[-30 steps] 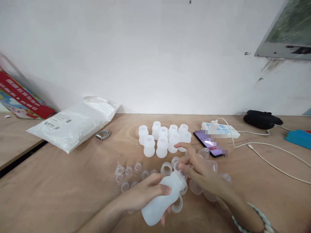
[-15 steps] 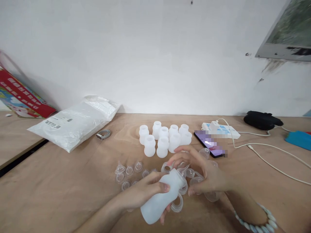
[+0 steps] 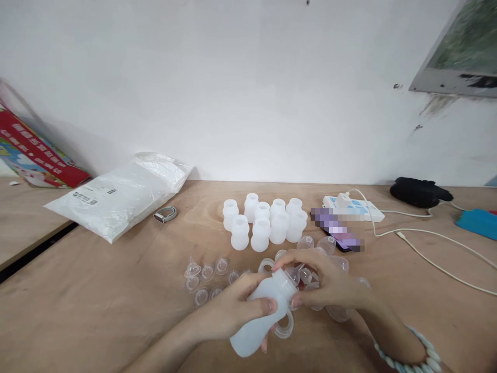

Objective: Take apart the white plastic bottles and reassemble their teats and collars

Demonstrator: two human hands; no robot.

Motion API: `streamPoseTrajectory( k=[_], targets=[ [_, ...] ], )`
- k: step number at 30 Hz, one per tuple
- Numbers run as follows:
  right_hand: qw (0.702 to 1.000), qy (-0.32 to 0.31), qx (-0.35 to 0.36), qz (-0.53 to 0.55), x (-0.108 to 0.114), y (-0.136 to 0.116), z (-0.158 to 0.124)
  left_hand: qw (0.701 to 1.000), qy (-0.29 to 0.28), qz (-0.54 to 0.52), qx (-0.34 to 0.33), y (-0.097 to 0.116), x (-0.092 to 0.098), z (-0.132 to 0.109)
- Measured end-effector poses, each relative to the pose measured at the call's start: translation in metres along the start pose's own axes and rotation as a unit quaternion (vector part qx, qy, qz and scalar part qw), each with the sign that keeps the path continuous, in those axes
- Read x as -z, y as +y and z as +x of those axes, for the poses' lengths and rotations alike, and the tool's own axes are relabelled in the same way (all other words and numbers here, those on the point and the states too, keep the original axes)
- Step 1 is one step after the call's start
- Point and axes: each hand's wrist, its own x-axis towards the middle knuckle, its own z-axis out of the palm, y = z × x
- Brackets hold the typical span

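Note:
My left hand is wrapped round a frosted white baby bottle, which lies tilted with its neck up to the right. A clear teat sticks out of the bottle's mouth. The fingers and thumb of my right hand close round the collar at that mouth, one on each side; its palm hides part of the teat. Just below the neck, a loose clear ring rests on the table. Another ring lies behind the bottle. Clear domed caps are scattered around and beneath my right hand.
Several white bottles stand grouped at the back. Loose clear teats lie to the left. Further out are a white plastic bag, a watch, a phone, a power strip, a cable and a black case.
My right hand has come in from the right and closed its fingers on the bottle's collar. The bottle has shifted slightly to the right in my left hand.

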Motion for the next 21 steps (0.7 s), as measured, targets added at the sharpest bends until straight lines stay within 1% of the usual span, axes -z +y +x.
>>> streamPoseTrajectory(
  k=[2,4,5,7,8,10,12,14,16,17,19,21],
  targets=[
    [1.000,0.016,-0.019,0.001,-0.003,-0.001,0.001,0.999,0.010,0.035,-0.007,0.004,-0.002,-0.001],
    [0.997,0.052,-0.048,0.006,-0.010,-0.003,0.004,0.987,0.061,0.143,-0.037,0.008,-0.006,-0.002],
    [0.996,0.069,-0.064,0.009,-0.014,-0.004,0.005,0.972,0.090,0.210,-0.055,0.010,-0.007,-0.002],
    [0.992,0.092,-0.088,0.016,-0.022,-0.005,0.008,0.932,0.136,0.327,-0.081,0.014,-0.010,-0.003],
    [0.990,0.104,-0.097,0.020,-0.026,-0.005,0.009,0.915,0.150,0.366,-0.083,0.015,-0.010,-0.004],
    [0.985,0.128,-0.116,0.026,-0.031,-0.005,0.010,0.892,0.169,0.413,-0.075,0.014,-0.010,-0.003],
    [0.981,0.139,-0.130,0.031,-0.031,-0.005,0.011,0.874,0.186,0.443,-0.077,0.012,-0.008,-0.002],
    [0.983,0.118,-0.135,0.037,-0.025,-0.006,0.010,0.863,0.202,0.455,-0.085,0.010,-0.006,0.000],
    [0.986,0.089,-0.137,0.030,-0.013,-0.008,0.007,0.862,0.222,0.445,-0.097,0.008,-0.005,0.002],
    [0.987,0.077,-0.142,0.005,-0.005,-0.010,0.004,0.865,0.231,0.433,-0.106,0.007,-0.004,0.002],
    [0.979,0.050,-0.169,-0.098,0.011,-0.014,-0.002,0.868,0.250,0.408,-0.130,0.006,-0.004,0.002],
    [0.950,0.017,-0.204,-0.237,0.022,-0.016,-0.009,0.867,0.262,0.398,-0.149,0.005,-0.003,0.002]
  ],
)
